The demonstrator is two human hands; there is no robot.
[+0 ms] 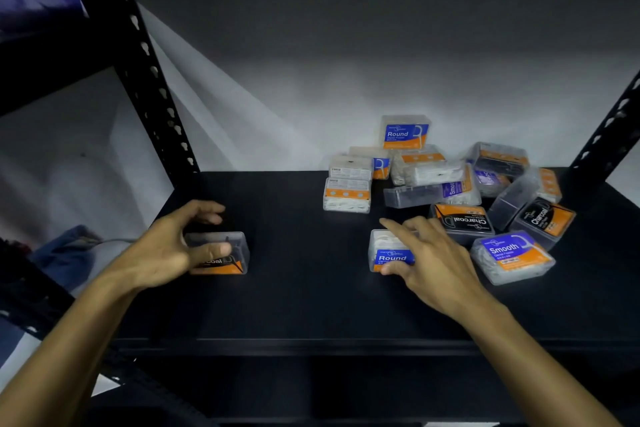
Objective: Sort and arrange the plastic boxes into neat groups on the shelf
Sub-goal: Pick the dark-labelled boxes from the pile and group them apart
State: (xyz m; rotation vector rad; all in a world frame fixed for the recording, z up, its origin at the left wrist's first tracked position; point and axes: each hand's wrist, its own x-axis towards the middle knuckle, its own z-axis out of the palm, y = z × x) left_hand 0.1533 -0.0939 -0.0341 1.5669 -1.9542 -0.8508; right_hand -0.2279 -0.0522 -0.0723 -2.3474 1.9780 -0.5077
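On a dark metal shelf (304, 305), we see two bare hands at work among clear plastic boxes of dental flossers. The left hand (173, 250) grasps a Charcoal box (221, 255) standing alone on the left part of the shelf, thumb across its front label and fingers curled over its far side. The right hand (429, 260) rests on a blue-labelled Round box (389, 253) near the shelf's middle, thumb against its front lower corner and fingers bent over its top; we cannot tell how firmly it holds.

Just right of that hand lies a Smooth box (512, 256), tilted, with a blue and orange label. Behind it we see two more Charcoal boxes: one flat with its label upside down to us (462, 220), touching the right hand's fingers, the other leaning at an angle (543, 218).

Toward the back wall the remaining boxes form a loose heap (446, 177), some on their sides, some propped on others. A second Round box (405, 132) stands upright at its top, label facing us. At the heap's left edge, two white-filled boxes (348, 184) sit stacked, orange strips showing.

Perforated black uprights (152, 80) frame the shelf on the left and right.
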